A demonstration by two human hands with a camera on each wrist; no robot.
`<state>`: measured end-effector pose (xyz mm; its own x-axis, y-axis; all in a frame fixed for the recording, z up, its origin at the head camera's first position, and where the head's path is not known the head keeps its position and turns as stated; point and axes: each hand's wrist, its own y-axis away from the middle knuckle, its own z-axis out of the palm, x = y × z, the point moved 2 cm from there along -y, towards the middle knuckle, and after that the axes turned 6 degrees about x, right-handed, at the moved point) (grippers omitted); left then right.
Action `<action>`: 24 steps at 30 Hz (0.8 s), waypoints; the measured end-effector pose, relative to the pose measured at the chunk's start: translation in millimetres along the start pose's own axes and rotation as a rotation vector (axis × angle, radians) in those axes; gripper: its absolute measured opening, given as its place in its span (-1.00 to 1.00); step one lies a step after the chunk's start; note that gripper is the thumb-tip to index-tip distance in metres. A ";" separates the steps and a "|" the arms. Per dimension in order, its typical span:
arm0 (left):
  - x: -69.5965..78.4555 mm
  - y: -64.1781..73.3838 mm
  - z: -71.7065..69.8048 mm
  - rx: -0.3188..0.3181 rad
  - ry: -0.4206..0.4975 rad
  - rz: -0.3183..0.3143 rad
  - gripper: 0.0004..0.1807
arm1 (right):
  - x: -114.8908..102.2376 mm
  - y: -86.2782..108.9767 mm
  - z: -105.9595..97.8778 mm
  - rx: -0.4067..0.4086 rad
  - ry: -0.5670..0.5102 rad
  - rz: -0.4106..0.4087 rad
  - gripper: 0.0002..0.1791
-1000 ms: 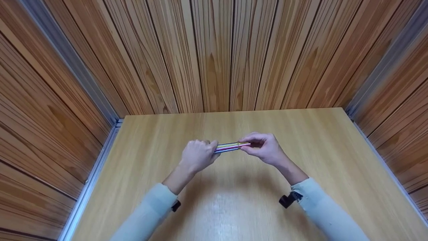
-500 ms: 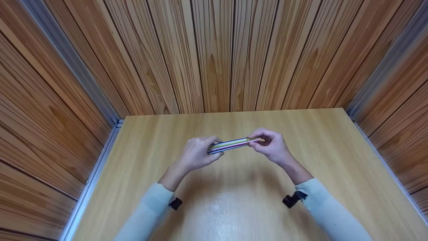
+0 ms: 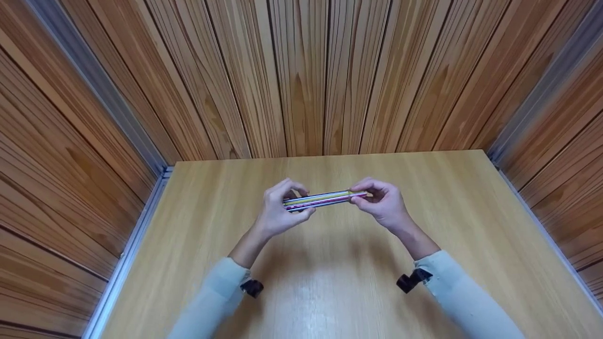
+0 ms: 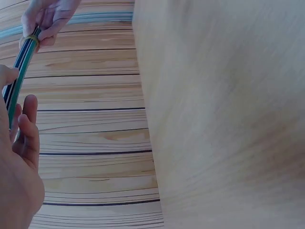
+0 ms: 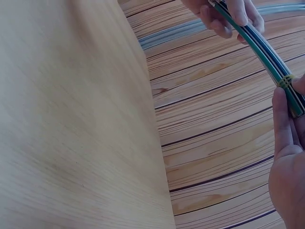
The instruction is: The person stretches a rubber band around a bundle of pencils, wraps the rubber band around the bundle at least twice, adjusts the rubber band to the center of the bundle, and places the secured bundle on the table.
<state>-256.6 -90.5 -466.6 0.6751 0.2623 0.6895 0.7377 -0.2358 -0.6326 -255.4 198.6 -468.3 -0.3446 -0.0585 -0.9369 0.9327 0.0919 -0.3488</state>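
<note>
The bundle of thin sticks (image 3: 325, 199) is held in the air over the surface (image 3: 226, 188), between its left and right edges. One end is gripped by the left hand (image 3: 278, 212); the other is pinched by the right hand (image 3: 384, 207), right by the yellow band (image 5: 285, 81). The sticks should be kept lined up and the band touched softly, so that none slip out. A green stripe (image 5: 257, 48) is shown in both wrist views; in the head view, a pink stripe (image 3: 325, 201) is seen instead.
</note>
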 end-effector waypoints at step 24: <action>0.8 -5.8 -3.9 -0.001 0.097 -0.072 -0.78 | -2.9 7.3 3.3 -0.121 0.085 -0.126 -0.68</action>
<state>-260.3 -92.6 -460.9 0.6175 0.1870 0.7640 0.7842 -0.2208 -0.5798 -247.2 196.1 -468.1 -0.4701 0.0064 -0.8826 0.8639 0.2081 -0.4586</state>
